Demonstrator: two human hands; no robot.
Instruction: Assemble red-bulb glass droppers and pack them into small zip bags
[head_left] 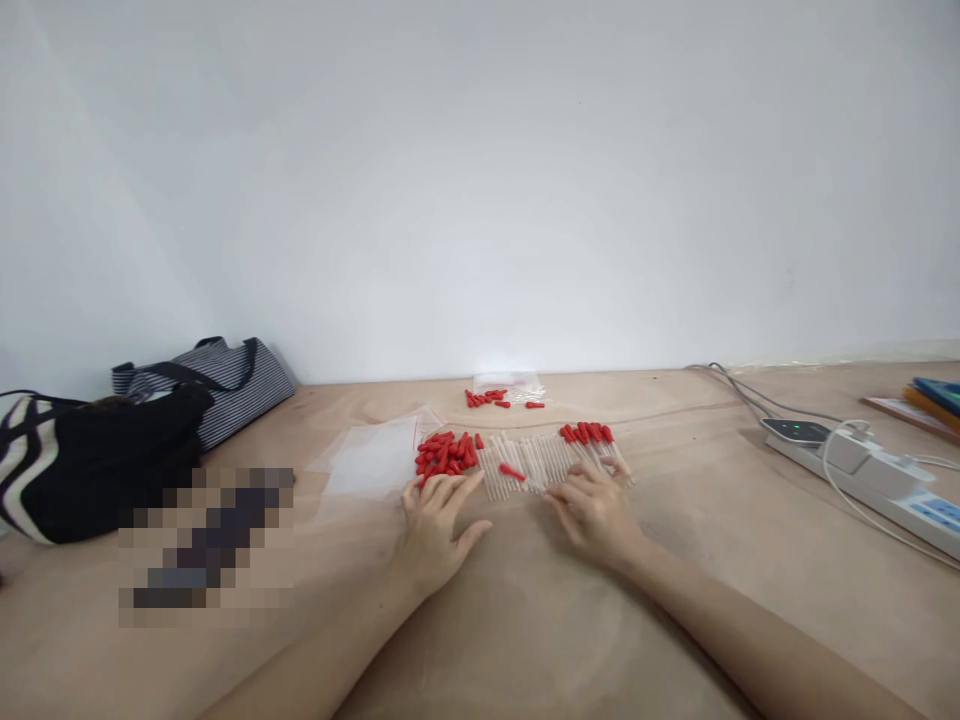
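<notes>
My left hand (439, 530) rests at the near edge of a pile of red rubber-like bulbs (448, 453), fingers apart, thumb stretched to the right. Right of the pile lies a row of thin pale sticks or tubes (544, 460), side by side. One loose red bulb (512, 471) lies across them. At the right end of the row, several sticks have red bulbs (587, 433) at their far ends. My right hand (592, 510) is over the near part of the row with fingers bent; what its fingertips touch is too small to make out.
Behind are more red bulbs (486, 398) beside a clear bag (510, 382). Clear plastic bags (375, 457) lie left of the pile. A black bag (105, 460) and striped bag (247, 390) sit left. At right are a power strip (885, 490), cables and coloured books (934, 400).
</notes>
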